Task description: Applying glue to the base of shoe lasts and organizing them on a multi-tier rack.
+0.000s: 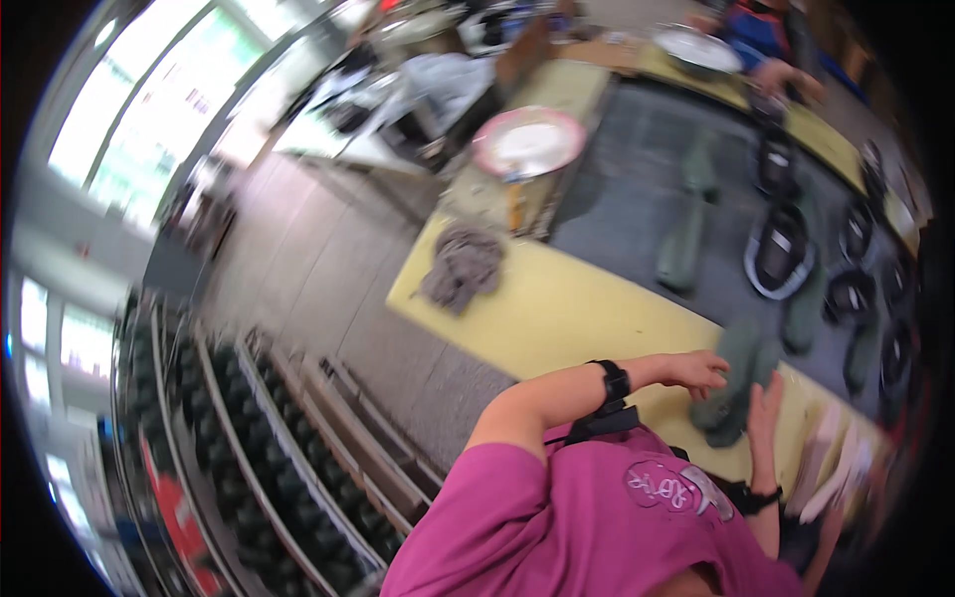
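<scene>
A pair of dark green shoe soles (734, 373) lies on the pale yellow tabletop (577, 308), straight in front of me. My left hand (699, 372) is at their left edge, fingers slightly bent and apart; whether it touches them I cannot tell. Along their right side stands my right hand (764, 410), its fingers stretched out and nothing visible in it. Beyond them, more green soles (682, 244) and several dark shoes (781, 251) rest on the dark belt-like surface (622, 149).
A crumpled grey-brown cloth (465, 267) lies at the table's left corner. Behind it is a pink-rimmed white basin (529, 142) with a brush-like orange handle (515, 206). Pale strips (828, 463) lie at right. A loaded rack (269, 438) stands lower left. A co-worker's hand (786, 80) shows far right.
</scene>
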Demonstrator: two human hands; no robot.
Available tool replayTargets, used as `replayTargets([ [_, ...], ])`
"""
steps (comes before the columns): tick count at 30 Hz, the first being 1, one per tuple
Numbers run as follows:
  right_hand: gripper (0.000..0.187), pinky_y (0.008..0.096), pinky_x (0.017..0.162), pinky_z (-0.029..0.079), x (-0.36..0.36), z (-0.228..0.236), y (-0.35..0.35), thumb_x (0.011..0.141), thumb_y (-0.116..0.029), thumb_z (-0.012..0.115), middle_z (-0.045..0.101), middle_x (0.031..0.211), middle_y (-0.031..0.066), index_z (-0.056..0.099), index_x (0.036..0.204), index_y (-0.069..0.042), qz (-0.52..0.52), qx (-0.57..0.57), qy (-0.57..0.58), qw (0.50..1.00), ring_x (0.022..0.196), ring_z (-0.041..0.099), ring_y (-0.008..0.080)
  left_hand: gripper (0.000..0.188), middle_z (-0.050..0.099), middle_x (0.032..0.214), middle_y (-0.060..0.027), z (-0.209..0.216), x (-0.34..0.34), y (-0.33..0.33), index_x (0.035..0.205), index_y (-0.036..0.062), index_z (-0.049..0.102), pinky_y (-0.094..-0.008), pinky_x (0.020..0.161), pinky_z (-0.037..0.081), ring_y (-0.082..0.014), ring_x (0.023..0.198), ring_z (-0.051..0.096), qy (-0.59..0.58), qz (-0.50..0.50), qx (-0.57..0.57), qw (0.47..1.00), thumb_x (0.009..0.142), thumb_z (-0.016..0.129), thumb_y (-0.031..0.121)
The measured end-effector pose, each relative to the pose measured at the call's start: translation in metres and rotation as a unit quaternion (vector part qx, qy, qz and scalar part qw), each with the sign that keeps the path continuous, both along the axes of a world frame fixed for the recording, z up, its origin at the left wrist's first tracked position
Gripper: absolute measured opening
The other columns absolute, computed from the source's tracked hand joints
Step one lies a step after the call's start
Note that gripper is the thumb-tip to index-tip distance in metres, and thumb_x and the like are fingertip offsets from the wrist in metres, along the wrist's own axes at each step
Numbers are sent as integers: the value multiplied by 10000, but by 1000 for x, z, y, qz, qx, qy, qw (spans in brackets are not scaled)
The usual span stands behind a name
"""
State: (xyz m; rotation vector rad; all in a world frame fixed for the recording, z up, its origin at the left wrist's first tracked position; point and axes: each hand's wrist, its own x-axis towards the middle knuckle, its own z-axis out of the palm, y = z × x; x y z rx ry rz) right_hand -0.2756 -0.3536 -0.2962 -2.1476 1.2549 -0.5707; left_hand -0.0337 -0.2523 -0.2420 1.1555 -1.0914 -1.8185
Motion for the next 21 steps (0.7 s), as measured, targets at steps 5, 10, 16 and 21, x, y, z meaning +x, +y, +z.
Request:
replayTargets([
  [5,473,323,1029,278,63,82,-32,906,-105,467,363,1367,156,321,1334,36,65,208,-200,955,1252,375,243,565,620,938,-168,20,55,42,1245,-84,418,-292,597,508,-192,717,600,-141,128,-40,981,774,562,192],
  [10,499,339,1026,285,168,119,-1,881,-31,458,351,1372,156,291,1347,35,276,142,-195,930,1246,383,246,578,609,1013,-167,27,112,144,1270,-75,396,-294,657,502,-193,803,593,-153,294,12,943,789,560,200],
  [16,431,299,902,408,252,194,74,869,-73,498,473,1249,145,394,1279,11,402,381,-138,821,1094,515,215,556,602,981,-117,23,116,270,1282,-63,390,-290,701,492,-169,825,576,-114,525,38,842,829,564,206],
  [21,304,299,808,470,314,210,175,867,-66,488,594,1036,124,492,1161,11,586,376,-84,713,935,598,206,518,600,926,-97,21,80,365,1237,-57,448,-290,669,482,-143,793,573,-97,639,95,757,823,592,218],
])
